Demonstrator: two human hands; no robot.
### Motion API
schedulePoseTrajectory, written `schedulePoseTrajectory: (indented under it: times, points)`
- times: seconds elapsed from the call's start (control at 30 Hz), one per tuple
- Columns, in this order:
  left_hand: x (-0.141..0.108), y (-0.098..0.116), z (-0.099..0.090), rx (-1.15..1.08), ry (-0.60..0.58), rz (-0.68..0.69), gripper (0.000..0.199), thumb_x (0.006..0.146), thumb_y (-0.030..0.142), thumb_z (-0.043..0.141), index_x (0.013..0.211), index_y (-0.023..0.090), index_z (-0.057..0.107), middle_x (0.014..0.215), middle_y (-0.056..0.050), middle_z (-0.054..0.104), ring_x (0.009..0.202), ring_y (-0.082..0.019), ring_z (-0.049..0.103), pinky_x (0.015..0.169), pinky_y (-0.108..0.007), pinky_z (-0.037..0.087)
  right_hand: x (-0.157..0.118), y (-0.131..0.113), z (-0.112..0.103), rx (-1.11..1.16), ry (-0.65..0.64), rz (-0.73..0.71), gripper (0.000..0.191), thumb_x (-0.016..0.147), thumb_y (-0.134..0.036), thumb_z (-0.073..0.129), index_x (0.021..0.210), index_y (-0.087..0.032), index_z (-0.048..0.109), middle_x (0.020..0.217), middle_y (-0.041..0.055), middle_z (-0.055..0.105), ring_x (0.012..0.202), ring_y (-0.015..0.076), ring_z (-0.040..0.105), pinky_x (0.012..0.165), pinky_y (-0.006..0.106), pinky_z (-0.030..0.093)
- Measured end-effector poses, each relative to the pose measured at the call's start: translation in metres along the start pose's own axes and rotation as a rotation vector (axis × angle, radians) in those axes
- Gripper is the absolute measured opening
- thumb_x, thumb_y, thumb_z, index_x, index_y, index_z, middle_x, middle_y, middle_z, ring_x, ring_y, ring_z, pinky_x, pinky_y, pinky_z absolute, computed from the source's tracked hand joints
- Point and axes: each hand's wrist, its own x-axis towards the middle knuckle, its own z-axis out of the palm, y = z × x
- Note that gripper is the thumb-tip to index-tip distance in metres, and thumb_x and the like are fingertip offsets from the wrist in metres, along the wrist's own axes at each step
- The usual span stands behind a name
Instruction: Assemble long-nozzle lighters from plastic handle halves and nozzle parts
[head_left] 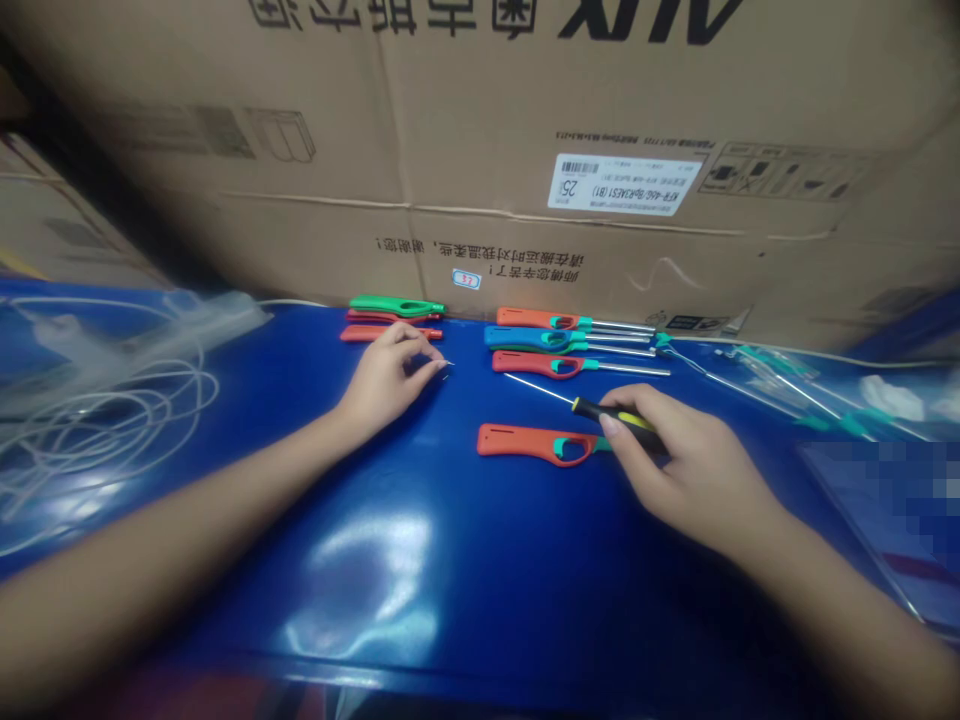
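In my right hand (675,460) is a screwdriver (615,412) with a black and yellow handle, its thin shaft pointing left. Under it lies an orange lighter (517,441) with a green trigger; my fingers hide its far end. My left hand (394,375) is closed in a pinch near the table, with a small thin metal piece (450,363) at the fingertips, too small to name surely. Behind that hand are a green lighter shell (397,304) and red shells (360,332). Red (536,363), blue (525,338) and orange (532,318) long-nosed lighters form a row at the back.
A large cardboard box (300,220) stands along the back of the blue table (465,560). Coiled white cable (112,430) lies at the left. Metal tubes with green parts (810,395) and clear plastic are at the right, near a flat blurred-out object (892,520).
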Motion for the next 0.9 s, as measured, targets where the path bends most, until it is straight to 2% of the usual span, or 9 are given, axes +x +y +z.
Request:
schedulePoseTrajectory:
  times: [0.2, 0.3, 0.53, 0.7, 0.8, 0.9]
  points:
    - [-0.001, 0.003, -0.005, -0.007, -0.04, 0.05, 0.019, 0.088, 0.037, 0.07, 0.094, 0.02, 0.074, 0.101, -0.005, 0.061, 0.1, -0.023, 0.06, 0.093, -0.039, 0.05, 0.001, 0.003, 0.002, 0.001, -0.032, 0.03, 0.014, 0.098, -0.033, 0.051, 0.103, -0.024, 0.06, 0.083, -0.0021, 0.071, 0.06, 0.0146, 0.063, 0.054, 0.027, 0.041]
    - [-0.002, 0.001, -0.003, -0.007, -0.06, 0.012, 0.023, 0.083, 0.04, 0.075, 0.094, 0.02, 0.074, 0.1, -0.006, 0.061, 0.099, -0.025, 0.06, 0.09, -0.041, 0.05, 0.0, 0.003, 0.003, -0.009, -0.036, 0.024, 0.014, 0.098, -0.033, 0.051, 0.104, -0.025, 0.061, 0.084, -0.0017, 0.072, 0.06, 0.0152, 0.064, 0.054, 0.027, 0.041]
    - [-0.001, 0.005, -0.001, -0.158, -0.104, -0.104, 0.015, 0.083, 0.034, 0.071, 0.084, 0.02, 0.076, 0.098, -0.006, 0.06, 0.097, -0.025, 0.059, 0.088, -0.041, 0.047, 0.001, 0.001, 0.004, -0.014, -0.052, 0.011, 0.015, 0.098, -0.033, 0.051, 0.105, -0.023, 0.061, 0.088, 0.0004, 0.074, 0.063, 0.016, 0.066, 0.054, 0.027, 0.042]
    - [-0.001, 0.018, 0.0, -0.43, -0.071, -0.279, 0.018, 0.076, 0.036, 0.08, 0.077, 0.019, 0.074, 0.095, -0.005, 0.066, 0.092, -0.022, 0.058, 0.085, -0.035, 0.047, 0.001, 0.001, 0.004, -0.008, -0.065, 0.018, 0.016, 0.098, -0.033, 0.051, 0.104, -0.023, 0.062, 0.087, 0.0013, 0.074, 0.062, 0.0159, 0.065, 0.054, 0.027, 0.042]
    - [-0.004, 0.032, 0.003, -0.689, -0.067, -0.454, 0.024, 0.074, 0.038, 0.084, 0.079, 0.017, 0.073, 0.089, -0.005, 0.069, 0.084, -0.018, 0.059, 0.079, -0.03, 0.049, 0.001, 0.0, 0.005, 0.014, -0.081, 0.017, 0.015, 0.099, -0.033, 0.05, 0.104, -0.023, 0.061, 0.087, 0.0013, 0.073, 0.063, 0.016, 0.065, 0.056, 0.027, 0.043]
    - [-0.01, 0.05, 0.006, -1.012, -0.105, -0.659, 0.024, 0.081, 0.038, 0.08, 0.088, 0.016, 0.073, 0.084, -0.004, 0.068, 0.072, -0.012, 0.059, 0.07, -0.025, 0.051, 0.001, -0.001, 0.008, 0.067, -0.103, -0.024, 0.015, 0.1, -0.031, 0.05, 0.106, -0.023, 0.06, 0.09, 0.0014, 0.073, 0.068, 0.016, 0.067, 0.059, 0.027, 0.045]
